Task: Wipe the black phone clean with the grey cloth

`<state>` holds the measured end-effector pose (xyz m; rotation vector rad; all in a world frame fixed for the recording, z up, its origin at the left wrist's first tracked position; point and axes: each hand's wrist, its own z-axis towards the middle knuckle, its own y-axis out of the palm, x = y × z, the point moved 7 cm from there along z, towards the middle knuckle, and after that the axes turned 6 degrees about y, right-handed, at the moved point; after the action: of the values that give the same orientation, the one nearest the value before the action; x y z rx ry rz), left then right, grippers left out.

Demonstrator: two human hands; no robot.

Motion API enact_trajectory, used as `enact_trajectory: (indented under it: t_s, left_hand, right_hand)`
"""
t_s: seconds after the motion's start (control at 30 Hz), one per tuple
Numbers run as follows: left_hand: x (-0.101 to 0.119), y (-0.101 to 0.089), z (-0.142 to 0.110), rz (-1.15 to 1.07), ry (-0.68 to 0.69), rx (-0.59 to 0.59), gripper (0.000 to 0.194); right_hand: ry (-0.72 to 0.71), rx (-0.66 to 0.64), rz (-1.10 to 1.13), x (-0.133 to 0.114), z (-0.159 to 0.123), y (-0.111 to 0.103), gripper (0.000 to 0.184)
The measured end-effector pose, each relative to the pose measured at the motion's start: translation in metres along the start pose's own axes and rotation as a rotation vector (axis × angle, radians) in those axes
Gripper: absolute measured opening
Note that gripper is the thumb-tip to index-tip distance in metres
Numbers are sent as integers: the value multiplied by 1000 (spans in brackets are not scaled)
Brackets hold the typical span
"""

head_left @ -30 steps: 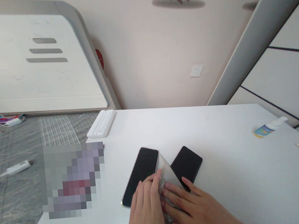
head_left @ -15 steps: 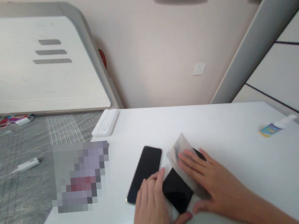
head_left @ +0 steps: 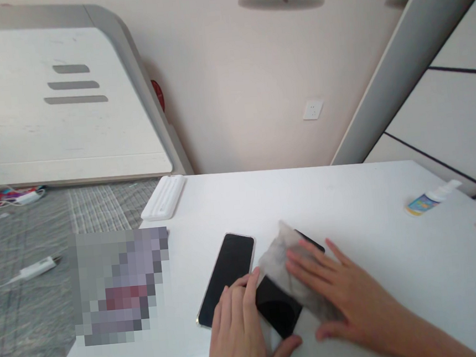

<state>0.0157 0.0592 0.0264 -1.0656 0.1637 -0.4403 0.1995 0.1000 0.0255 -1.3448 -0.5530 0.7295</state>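
A glossy black flat device, seemingly a phone (head_left: 277,306), lies slantwise on the white table. My left hand (head_left: 239,328) steadies it, fingers bent together along its left edge and thumb by its lower corner. Over the device's middle is spread a thin, crumpled greyish-white wipe (head_left: 275,256), which hides much of the screen. My right hand (head_left: 348,296) presses flat on the wipe, its fingers stretched out and the thumb apart. Beside my left fingers rests a second phone (head_left: 231,270) with a black screen and a clear case, partly covered by that hand.
On the white table (head_left: 347,191) a white slim case (head_left: 163,198) stands at the far left edge and a small spray bottle (head_left: 429,199) lies at the right. A pixelated object (head_left: 134,282) is at the left edge. A white charger (head_left: 37,267) lies on the grey fabric.
The wipe and my right hand have shifted slightly over the phone, and the wipe is more spread out toward the left. My left hand stays at the phone's edge. The view has turned a little.
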Motion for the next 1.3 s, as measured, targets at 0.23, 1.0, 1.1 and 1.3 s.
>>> enact_trajectory:
  t_s: [0.23, 1.0, 1.1, 1.3]
  left_hand:
    - [0, 0, 0, -6, 18, -13, 114]
    - [0, 5, 0, 46, 34, -1, 108]
    - [2, 6, -2, 48, 57, 17, 92]
    - [-3, 7, -6, 28, 27, -3, 88]
  right_hand:
    - [-148, -13, 21, -18, -3, 3, 81]
    - [105, 112, -93, 5, -2, -1, 103]
    - [-205, 152, -80, -21, -2, 1, 65]
    - [84, 38, -8, 3, 8, 5, 100]
